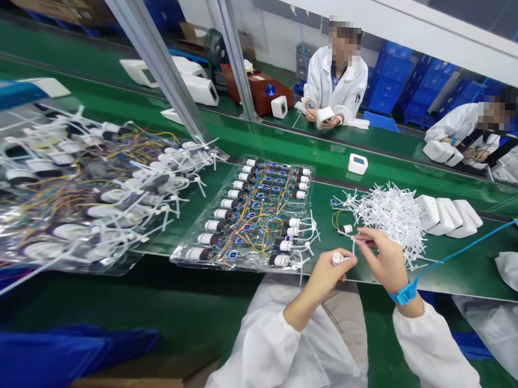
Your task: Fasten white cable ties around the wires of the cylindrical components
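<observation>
My left hand [326, 271] is closed around a small white cylindrical part [337, 258] at the near edge of the green bench. My right hand [382, 258], with a blue wrist strap [404, 294], pinches a thin white cable tie [353, 242] just above that part. A second small cylinder with yellow wires [345, 228] lies on the bench right behind my hands. To the right of it sits a heap of white cable ties [391, 216]. A clear tray [249, 216] of wired cylinders lies to the left of my hands.
A larger clear tray [70, 197] of tied wired parts fills the left. Three white housings [449, 215] stand right of the tie heap, and a white box [357, 163] sits on the belt. Two people in white coats work across the belt. A blue cord [471, 244] runs rightward.
</observation>
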